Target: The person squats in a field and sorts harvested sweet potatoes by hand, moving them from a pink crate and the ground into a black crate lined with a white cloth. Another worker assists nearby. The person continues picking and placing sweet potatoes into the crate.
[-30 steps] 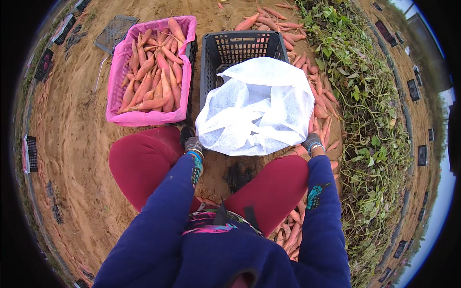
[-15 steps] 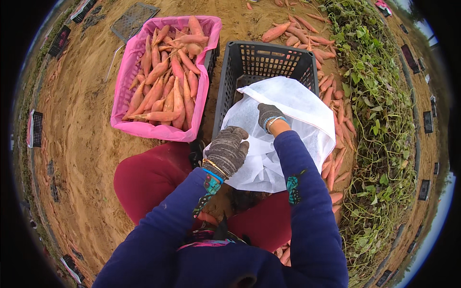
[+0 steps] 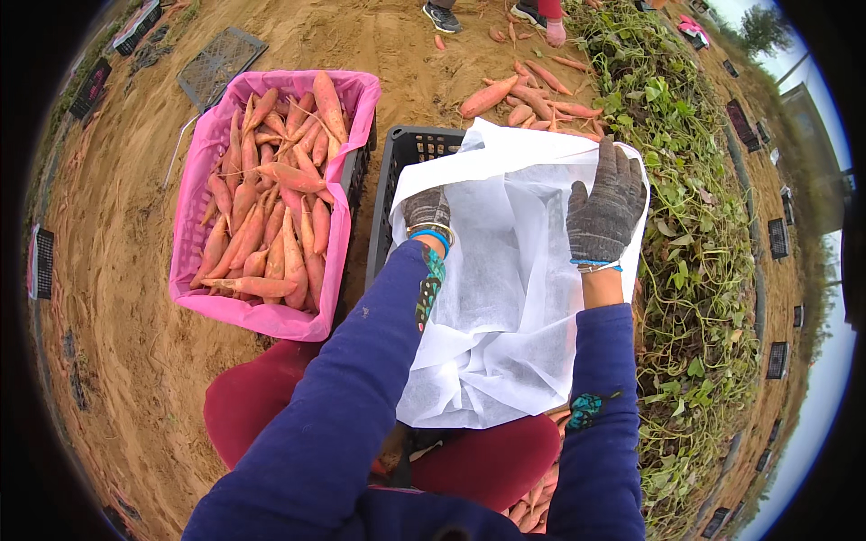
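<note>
A white fabric liner (image 3: 496, 361) is spread inside and over a black plastic crate (image 3: 390, 162), its edges draped over the rim. My left hand (image 3: 426, 209), in a dark gloved knit, reaches into the liner at the upper left, with its fingertips hidden under the folded edge. My right hand (image 3: 604, 207), gloved in grey, lies on the liner at the upper right with fingers stretched upward and thumb apart. Just left of the crate stands a pink-lined crate (image 3: 185, 261) heaped with sweet potatoes (image 3: 271, 234).
Loose sweet potatoes (image 3: 532, 104) lie on the soil beyond the crates. Leafy vines (image 3: 686, 270) run along the right. A flat grid panel (image 3: 216, 68) lies at upper left. Another person's shoe (image 3: 440, 16) and pink-gloved hand (image 3: 555, 32) show at the top. Several crates (image 3: 41, 261) sit farther out.
The liner has spread farther up into and over the black crate. My hands have moved up and apart to its two sides. Another person's feet and hand have appeared at the top.
</note>
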The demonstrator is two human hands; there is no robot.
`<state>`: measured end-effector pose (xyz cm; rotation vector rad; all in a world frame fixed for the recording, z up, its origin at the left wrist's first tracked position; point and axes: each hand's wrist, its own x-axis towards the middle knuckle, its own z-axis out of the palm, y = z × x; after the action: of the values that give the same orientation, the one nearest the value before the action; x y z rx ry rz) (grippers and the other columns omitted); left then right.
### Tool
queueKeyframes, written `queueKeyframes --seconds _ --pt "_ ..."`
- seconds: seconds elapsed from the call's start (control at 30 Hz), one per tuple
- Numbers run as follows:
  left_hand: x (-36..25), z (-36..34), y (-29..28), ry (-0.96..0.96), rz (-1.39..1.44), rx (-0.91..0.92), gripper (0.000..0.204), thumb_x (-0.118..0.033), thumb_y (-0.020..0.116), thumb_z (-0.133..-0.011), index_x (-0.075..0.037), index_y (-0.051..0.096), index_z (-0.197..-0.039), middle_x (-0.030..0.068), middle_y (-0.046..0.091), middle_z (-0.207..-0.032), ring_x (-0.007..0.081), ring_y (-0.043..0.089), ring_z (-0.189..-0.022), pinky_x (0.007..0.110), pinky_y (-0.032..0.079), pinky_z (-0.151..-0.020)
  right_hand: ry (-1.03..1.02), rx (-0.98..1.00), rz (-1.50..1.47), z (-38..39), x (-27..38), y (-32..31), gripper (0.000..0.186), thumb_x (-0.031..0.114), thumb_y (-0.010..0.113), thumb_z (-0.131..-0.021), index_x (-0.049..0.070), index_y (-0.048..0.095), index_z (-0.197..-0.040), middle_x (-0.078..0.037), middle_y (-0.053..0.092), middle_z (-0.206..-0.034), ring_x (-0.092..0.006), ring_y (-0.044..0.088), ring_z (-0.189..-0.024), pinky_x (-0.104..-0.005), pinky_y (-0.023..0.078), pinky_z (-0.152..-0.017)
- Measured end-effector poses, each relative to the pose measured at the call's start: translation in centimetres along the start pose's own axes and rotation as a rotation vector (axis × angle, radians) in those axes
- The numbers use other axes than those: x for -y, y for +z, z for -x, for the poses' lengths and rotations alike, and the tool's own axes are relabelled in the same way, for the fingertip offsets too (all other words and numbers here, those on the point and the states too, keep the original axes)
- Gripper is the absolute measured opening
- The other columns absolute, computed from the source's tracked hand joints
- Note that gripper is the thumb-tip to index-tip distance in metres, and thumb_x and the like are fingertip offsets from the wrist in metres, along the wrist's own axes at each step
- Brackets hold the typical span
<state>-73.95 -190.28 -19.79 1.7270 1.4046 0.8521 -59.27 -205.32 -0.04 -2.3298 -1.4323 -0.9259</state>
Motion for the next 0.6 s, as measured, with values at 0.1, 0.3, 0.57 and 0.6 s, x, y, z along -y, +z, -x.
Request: queueKeyframes --seconds 0.1,0.3,0.57,0.6 --pt "-0.3 -1.8 -3.6 0.345 -0.287 -0.263 0.035 -0.027 0.048 -0.091 -0.005 0.062 -0.115 0.0187 0.062 -0.115 0.0356 0.055 -0.111 0.043 0.042 -0.095 0.106 0.038 0.162 0.7 -3.4 0.8 0.057 0.021 0.068 -0.074 0.012 0.052 -0.128 -0.015 0.055 -0.121 -0.0333 0.046 -0.120 -0.0446 0.035 -0.101" --pt "-2.8 0.2 -11.9 0.218 -0.441 0.150 0.045 -0.036 0.059 -0.084 -0.005 0.061 -0.116 0.0209 0.061 -0.116 0.0389 0.054 -0.111 0.046 0.039 -0.100 0.210 0.336 0.205 3.5 -6.4 4.0 0.027 0.020 0.066 -0.074 0.012 0.070 -0.100 -0.011 0.065 -0.086 -0.0302 0.060 -0.087 -0.0421 0.046 -0.079" --pt "-2.0 1.4 -13.7 0.111 -0.517 0.206 0.048 -0.036 0.063 -0.083 -0.006 0.060 -0.120 0.0177 0.065 -0.106 0.0326 0.061 -0.101 0.040 0.046 -0.090 0.268 0.319 0.023 5.6 -6.3 4.8 0.044 0.019 0.064 -0.074 0.012 0.062 -0.118 -0.015 0.065 -0.103 -0.0324 0.057 -0.106 -0.0428 0.041 -0.095" --pt "-2.3 0.5 -13.3 0.050 -0.470 0.204 0.049 -0.036 0.063 -0.083 -0.006 0.059 -0.122 0.0177 0.066 -0.106 0.0328 0.061 -0.101 0.041 0.045 -0.090 0.250 0.230 -0.053 4.9 -6.5 6.2 0.044 0.017 0.062 -0.075 0.012 0.061 -0.119 -0.015 0.065 -0.103 -0.0331 0.056 -0.107 -0.0439 0.041 -0.094"
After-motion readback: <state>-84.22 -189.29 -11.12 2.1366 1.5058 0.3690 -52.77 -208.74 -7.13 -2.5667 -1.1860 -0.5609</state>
